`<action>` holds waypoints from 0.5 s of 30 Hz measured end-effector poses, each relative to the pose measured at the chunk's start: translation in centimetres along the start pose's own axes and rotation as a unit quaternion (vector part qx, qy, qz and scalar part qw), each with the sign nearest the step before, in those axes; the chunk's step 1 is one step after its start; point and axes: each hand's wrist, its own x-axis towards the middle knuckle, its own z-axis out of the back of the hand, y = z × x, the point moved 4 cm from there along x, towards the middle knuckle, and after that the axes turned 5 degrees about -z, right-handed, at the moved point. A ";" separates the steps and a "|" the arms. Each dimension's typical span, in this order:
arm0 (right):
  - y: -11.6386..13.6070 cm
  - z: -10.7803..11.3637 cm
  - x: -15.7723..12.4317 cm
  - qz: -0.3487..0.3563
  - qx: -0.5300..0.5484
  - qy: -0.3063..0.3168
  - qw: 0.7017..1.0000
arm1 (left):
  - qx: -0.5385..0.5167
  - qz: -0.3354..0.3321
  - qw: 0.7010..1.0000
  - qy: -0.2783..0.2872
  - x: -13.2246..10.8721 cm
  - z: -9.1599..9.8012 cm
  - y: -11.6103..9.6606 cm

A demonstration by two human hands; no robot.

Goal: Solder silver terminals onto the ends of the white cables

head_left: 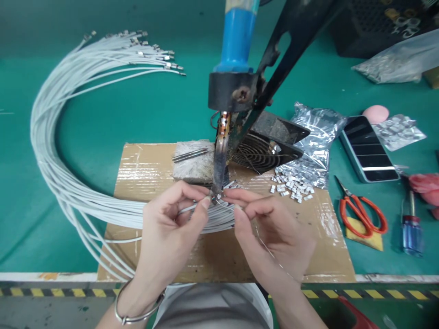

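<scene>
Under the tip of a blue-handled soldering iron [221,160], held in a black stand, my two hands meet. My left hand [178,224] is pinched on the end of a white cable [187,209]; the small part right at the tip is partly hidden by the fingers. Between thumb and fingers my right hand [270,228] holds a thin solder wire [269,250], which trails down past the palm. A bundle of white cables [44,123] curves around from the upper left and passes beneath both hands.
Small white connectors [293,185] lie loose beside a plastic bag [315,132]. A black fan [264,151] and a grey block [192,169] stand behind the iron on the cardboard [219,260]. Rightward are a phone [370,148], orange-handled scissors [363,214] and a blue screwdriver [412,233].
</scene>
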 end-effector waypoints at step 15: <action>0.1 -0.1 0.0 0.016 -0.019 -0.005 1.000 | -0.012 -0.004 1.000 -0.003 0.2 -0.1 -0.3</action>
